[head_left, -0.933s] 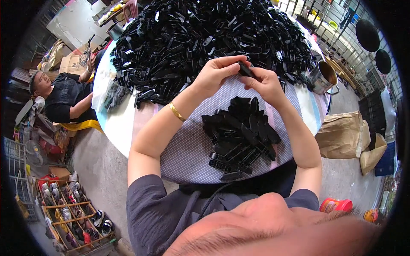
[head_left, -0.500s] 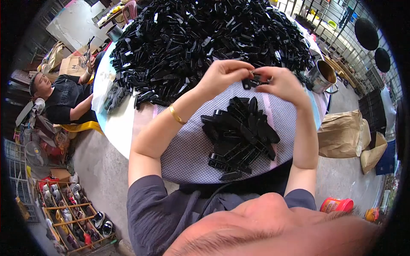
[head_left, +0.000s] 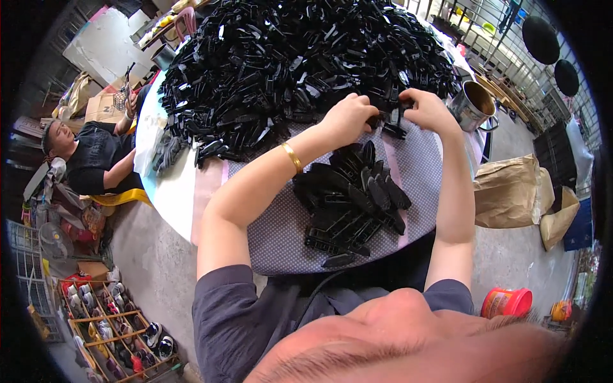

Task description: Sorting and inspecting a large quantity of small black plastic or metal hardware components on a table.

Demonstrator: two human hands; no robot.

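A large heap of glossy black plastic pieces (head_left: 281, 70) covers the far part of the round table. My left hand (head_left: 348, 121), with a gold bangle at the wrist, is closed at the heap's near edge, its fingertips curled round a black plastic piece that they largely hide. To its right, my right hand (head_left: 429, 112) has thumb and forefinger bent about another dark piece at the heap's edge. Between and below the hands, a few black pieces lie on the cloth. A smaller pile of long, narrow black pieces (head_left: 351, 207) sits closer to me, between my forearms.
The table's patterned cloth (head_left: 268, 239) shows round the small pile. A metal pot (head_left: 471, 105) stands at the table's right edge; a dark grey glove-like bundle (head_left: 169, 152) lies on the left. Another person (head_left: 102, 150) sits to the left. Brown paper bags (head_left: 507, 191) stand on the right.
My hands were close together above the cloth over black pieces; they have moved apart. The left is lower and curled, the right at the heap's edge.
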